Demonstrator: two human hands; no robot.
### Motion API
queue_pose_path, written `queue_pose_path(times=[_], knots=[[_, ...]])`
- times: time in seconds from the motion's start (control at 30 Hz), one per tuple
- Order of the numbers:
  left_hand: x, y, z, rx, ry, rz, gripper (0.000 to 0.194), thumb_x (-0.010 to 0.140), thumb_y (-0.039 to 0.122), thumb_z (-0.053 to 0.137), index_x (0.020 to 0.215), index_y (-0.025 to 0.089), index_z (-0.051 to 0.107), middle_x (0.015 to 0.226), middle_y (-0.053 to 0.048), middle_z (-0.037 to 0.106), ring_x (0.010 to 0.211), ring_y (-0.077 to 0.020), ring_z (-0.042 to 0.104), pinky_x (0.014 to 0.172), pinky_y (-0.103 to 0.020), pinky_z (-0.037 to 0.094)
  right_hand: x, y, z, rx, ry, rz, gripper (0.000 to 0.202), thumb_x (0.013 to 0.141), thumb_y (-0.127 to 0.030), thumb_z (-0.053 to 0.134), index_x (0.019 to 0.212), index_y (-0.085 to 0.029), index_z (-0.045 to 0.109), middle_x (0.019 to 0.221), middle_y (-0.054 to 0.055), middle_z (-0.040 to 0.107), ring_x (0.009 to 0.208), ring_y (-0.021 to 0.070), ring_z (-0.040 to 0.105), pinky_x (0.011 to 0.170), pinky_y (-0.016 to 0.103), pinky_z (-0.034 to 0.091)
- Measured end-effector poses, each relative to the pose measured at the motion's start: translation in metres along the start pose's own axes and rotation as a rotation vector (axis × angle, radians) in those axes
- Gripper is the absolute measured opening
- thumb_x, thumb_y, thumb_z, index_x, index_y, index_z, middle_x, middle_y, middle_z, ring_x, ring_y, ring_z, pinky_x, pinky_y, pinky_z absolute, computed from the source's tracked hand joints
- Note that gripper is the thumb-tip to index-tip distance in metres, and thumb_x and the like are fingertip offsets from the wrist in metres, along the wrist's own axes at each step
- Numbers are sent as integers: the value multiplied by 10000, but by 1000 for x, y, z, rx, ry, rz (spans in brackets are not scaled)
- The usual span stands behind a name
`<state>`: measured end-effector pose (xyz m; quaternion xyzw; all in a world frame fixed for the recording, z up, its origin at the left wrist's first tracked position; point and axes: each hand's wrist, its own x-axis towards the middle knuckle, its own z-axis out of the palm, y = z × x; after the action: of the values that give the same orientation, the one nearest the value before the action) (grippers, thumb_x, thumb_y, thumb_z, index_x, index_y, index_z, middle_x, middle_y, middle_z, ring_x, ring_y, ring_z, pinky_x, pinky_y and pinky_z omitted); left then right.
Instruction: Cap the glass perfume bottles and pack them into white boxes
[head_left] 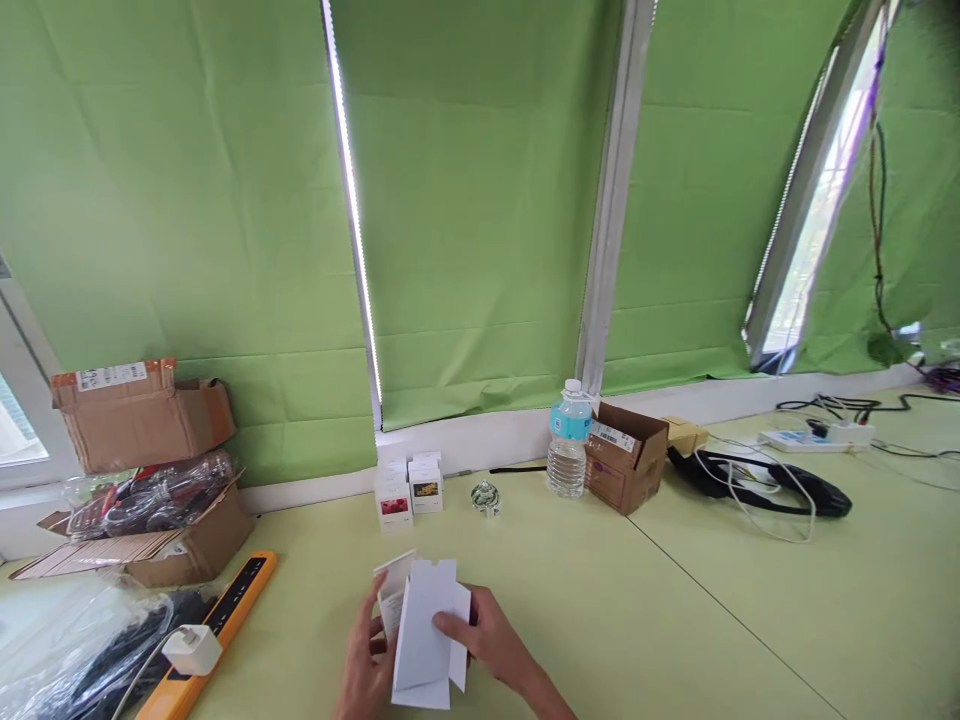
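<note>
Low in the middle of the head view, an unfolded white cardboard box (pixel 426 625) with a notch in its top edge stands tilted between my hands. My right hand (pixel 496 640) is closed on its right side, thumb pressed on the front panel. On the left, my left hand (pixel 364 665) is closed around a white piece with small print (pixel 393 605), beside the box; whether the two pieces are joined I cannot tell. Beyond them stand small white boxes (pixel 394 506) with red and yellow pictures, and a clear glass ornament (pixel 485 496).
A water bottle (pixel 569 450) and an open brown carton (pixel 628 462) stand at the wall. Right of them lie a black headset-like band (pixel 829 500) and cables. At left are stacked cartons (pixel 142 420), plastic bags (pixel 52 650) and an orange power strip (pixel 244 595) with a white charger (pixel 193 650).
</note>
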<state>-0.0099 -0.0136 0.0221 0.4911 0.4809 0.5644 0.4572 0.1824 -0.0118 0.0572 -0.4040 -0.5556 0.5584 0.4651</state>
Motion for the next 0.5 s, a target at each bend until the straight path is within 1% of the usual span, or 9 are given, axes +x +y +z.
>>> queue_pose_path(times=[0.03, 0.07, 0.1, 0.17, 0.23, 0.3, 0.4, 0.5], knots=[[-1, -3, 1, 27, -20, 20, 854, 680, 639, 693, 1412, 292, 421, 1184, -117, 696, 733, -279, 713, 519, -334, 571, 0, -3, -2, 22, 33, -11, 515, 685, -521, 765, 994, -114, 700, 891, 67, 708, 790, 205, 631, 681, 279, 517], [-1, -6, 2, 42, -32, 53, 789, 681, 637, 687, 1356, 278, 494, 1221, -129, 677, 762, -284, 709, 532, -333, 571, 1, -5, -3, 42, 57, -13, 532, 678, -532, 773, 1000, -116, 697, 897, 71, 711, 801, 211, 636, 694, 286, 520], [-2, -8, 2, 50, -31, 91, 739, 674, 629, 694, 1305, 271, 547, 1272, -134, 647, 804, -288, 704, 556, -333, 573, 2, -7, -5, 51, 83, -11, 547, 675, -551, 772, 998, -116, 694, 863, 68, 710, 759, 204, 635, 660, 279, 517], [-2, -11, 2, 76, -16, 142, 665, 659, 605, 721, 1223, 271, 610, 1319, -123, 615, 852, -278, 688, 595, -321, 568, 4, -8, -9, 39, 155, -17, 556, 686, -598, 748, 955, -116, 683, 722, 43, 678, 594, 159, 587, 511, 238, 459], [-2, -11, 1, 119, -16, 138, 611, 659, 580, 742, 1179, 276, 637, 1232, -105, 664, 816, -250, 674, 604, -301, 552, 6, -7, -12, 11, 240, -44, 534, 710, -625, 718, 884, -123, 662, 606, 13, 617, 478, 118, 502, 409, 208, 362], [-4, -9, 1, 148, -48, 125, 580, 677, 578, 736, 1164, 278, 642, 1122, -87, 702, 766, -229, 658, 594, -287, 531, 8, -5, -13, 6, 308, -71, 511, 724, -629, 706, 834, -134, 638, 563, 1, 584, 449, 109, 468, 381, 205, 325], [-8, -5, 2, 127, -146, 122, 584, 702, 619, 695, 1166, 271, 626, 1012, -76, 718, 755, -230, 653, 592, -283, 507, 9, -6, -14, 31, 373, -69, 500, 720, -628, 712, 807, -142, 633, 559, 10, 590, 460, 127, 486, 386, 219, 341], [-11, -5, 5, 104, -260, 116, 570, 707, 633, 677, 1132, 263, 597, 928, -64, 723, 734, -222, 651, 582, -279, 489, 7, -10, -15, 66, 421, -77, 500, 707, -615, 732, 823, -133, 663, 628, 43, 645, 544, 167, 547, 452, 249, 416]])
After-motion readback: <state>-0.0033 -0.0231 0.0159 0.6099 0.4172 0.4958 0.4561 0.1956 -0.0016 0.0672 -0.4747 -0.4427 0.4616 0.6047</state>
